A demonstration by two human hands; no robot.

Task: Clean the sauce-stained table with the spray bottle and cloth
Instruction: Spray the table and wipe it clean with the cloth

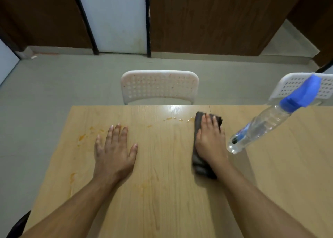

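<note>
Both forearms reach in over the wooden table (180, 192). Left hand (115, 153) lies flat, fingers spread, holding nothing. Right hand (210, 140) presses straight fingers onto the dark cloth (200, 164). Just right of it stands the clear spray bottle (259, 126) (blue nozzle). Orange sauce stains (82, 137) mark the left side and far edge. Beyond, two white chairs (159, 86).

Dim, even indoor light, softly rendered.
Glare is seen on the table's (162, 165) far edge; edges are bent by wide-angle distortion.
</note>
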